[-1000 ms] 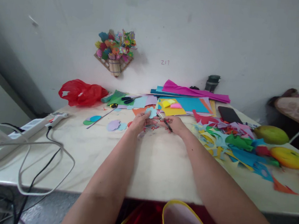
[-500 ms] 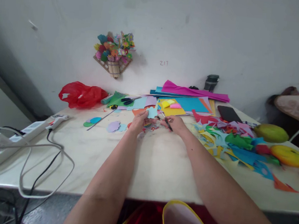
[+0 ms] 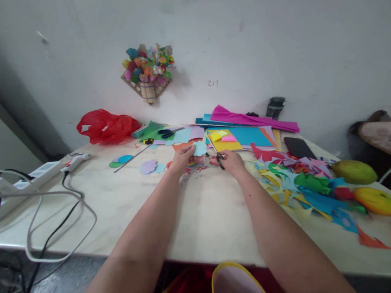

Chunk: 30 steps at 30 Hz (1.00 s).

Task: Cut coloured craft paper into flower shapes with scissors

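My left hand (image 3: 182, 158) pinches a light blue paper cutout (image 3: 200, 148) with a scalloped edge, held just above the table. Facing it, my right hand (image 3: 231, 162) is closed around a pair of scissors (image 3: 220, 160) with dark handles, whose blades point up and away, to the right of the cutout. Small colourful paper scraps (image 3: 196, 166) lie on the table between the hands. Left of my left hand rest a lilac scalloped cutout (image 3: 148, 166) and a pale blue one (image 3: 160, 168), with a blue round piece (image 3: 125, 158) farther left.
Coloured sheets (image 3: 248, 136) and a second pair of scissors (image 3: 166, 133) lie toward the wall. Paper offcuts (image 3: 312, 196), a dark phone (image 3: 299, 148) and mangoes (image 3: 378, 201) are on the right. A red plastic bag (image 3: 108, 127) and power strip (image 3: 39, 172) occupy the left.
The scissors in my right hand have swung so their blades point more upward. The light blue cutout has shifted slightly to the right in my left hand.
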Tool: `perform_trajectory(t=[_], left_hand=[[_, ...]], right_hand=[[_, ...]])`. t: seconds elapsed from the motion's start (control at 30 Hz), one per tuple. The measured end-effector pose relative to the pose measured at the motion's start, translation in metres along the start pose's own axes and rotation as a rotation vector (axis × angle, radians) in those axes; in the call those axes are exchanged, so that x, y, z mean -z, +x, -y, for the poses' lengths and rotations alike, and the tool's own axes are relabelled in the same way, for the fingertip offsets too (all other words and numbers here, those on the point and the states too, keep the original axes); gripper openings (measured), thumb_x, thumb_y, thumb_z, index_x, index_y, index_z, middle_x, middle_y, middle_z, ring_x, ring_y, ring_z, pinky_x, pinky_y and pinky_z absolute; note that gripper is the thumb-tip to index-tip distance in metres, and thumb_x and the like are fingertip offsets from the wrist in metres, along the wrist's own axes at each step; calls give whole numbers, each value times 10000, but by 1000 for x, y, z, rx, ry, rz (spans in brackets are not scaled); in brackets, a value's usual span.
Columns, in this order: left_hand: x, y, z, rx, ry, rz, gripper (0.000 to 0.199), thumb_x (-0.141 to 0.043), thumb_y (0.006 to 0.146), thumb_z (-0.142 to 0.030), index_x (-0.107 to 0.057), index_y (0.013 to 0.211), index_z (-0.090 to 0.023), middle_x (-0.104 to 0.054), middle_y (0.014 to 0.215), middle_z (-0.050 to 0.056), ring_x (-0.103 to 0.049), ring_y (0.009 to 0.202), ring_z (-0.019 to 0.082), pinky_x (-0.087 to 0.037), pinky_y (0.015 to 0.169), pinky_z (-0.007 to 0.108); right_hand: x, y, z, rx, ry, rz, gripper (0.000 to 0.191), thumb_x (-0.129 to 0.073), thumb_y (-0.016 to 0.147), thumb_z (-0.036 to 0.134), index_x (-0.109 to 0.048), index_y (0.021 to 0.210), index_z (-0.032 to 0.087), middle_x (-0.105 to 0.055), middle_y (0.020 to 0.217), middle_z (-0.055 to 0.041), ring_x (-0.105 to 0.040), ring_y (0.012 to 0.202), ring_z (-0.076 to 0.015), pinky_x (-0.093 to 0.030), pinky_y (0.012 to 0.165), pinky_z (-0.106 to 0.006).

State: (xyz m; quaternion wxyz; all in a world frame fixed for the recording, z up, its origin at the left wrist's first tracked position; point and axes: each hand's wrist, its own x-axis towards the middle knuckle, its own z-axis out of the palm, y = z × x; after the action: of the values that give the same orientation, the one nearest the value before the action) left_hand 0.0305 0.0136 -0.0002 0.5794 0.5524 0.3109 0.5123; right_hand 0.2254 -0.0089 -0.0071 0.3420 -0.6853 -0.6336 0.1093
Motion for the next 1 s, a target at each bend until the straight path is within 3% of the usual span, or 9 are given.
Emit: perform_trajectory(t=[0.13, 0.3, 0.43, 0.6, 0.77, 0.87, 0.93, 1.0], left_hand=[[1, 0, 0, -28, 25, -20, 484, -752, 614, -557, -633, 827, -139, -655, 682, 15, -617, 538, 134, -515, 598, 271], [1, 0, 1, -21, 20, -59, 431, -745, 616, -515, -656, 808, -140, -616, 663, 5, -583, 562, 120, -520, 628, 279], [1, 1, 2, -19, 38, -48, 395, -724, 630, -495, -657, 781, -136, -610, 678, 14, -567, 579, 121, -519, 624, 285], [0, 3, 6, -18, 29, -47, 386, -751, 601, -476, -671, 773, -139, -611, 699, 19, -555, 620, 121, -527, 637, 283], [-3, 1, 4, -16, 66, -33, 434, -765, 596, -503, -700, 836, -147, -627, 725, 31, -562, 662, 131, -517, 629, 270], [-5, -1, 2, -28, 71, -24, 446, -769, 589, -521, -704, 821, -146, -631, 743, 40, -562, 680, 139, -511, 634, 273], [-6, -2, 1, -32, 73, -20, 448, -766, 595, -529, -703, 814, -143, -626, 738, 41, -565, 687, 146, -507, 636, 279], [-7, -2, 1, -37, 70, -14, 447, -766, 602, -528, -704, 817, -141, -621, 742, 40, -566, 691, 146, -504, 639, 280]], right_hand=[[7, -10, 13, 115, -206, 84, 374, -683, 699, 549, -765, 947, 281, -743, 958, -49, -660, 914, -242, -439, 673, -275], [12, -18, 23, 125, -362, 223, 488, -709, 651, 557, -746, 1056, 288, -713, 1065, -77, -649, 959, -270, -454, 728, -306], [13, -17, 21, 126, -351, 310, 570, -731, 618, 545, -714, 1122, 278, -699, 1091, -64, -648, 932, -248, -460, 714, -286], [15, -13, 17, 210, -297, 400, 491, -711, 667, 412, -710, 1127, 241, -705, 1079, -53, -637, 939, -221, -463, 734, -256], [16, -16, 19, 206, -270, 376, 409, -680, 681, 319, -729, 1083, 255, -698, 1081, -61, -627, 969, -249, -466, 759, -277], [13, -17, 21, 194, -241, 260, 325, -679, 665, 260, -756, 980, 248, -683, 1114, -76, -608, 1024, -276, -461, 777, -294], [10, -16, 23, 189, -101, 177, 239, -662, 676, 238, -756, 895, 222, -694, 1079, -74, -598, 1041, -263, -456, 783, -286], [8, -15, 24, 125, 193, 202, 200, -624, 711, 239, -735, 868, 185, -716, 950, -66, -631, 926, -213, -456, 698, -255]])
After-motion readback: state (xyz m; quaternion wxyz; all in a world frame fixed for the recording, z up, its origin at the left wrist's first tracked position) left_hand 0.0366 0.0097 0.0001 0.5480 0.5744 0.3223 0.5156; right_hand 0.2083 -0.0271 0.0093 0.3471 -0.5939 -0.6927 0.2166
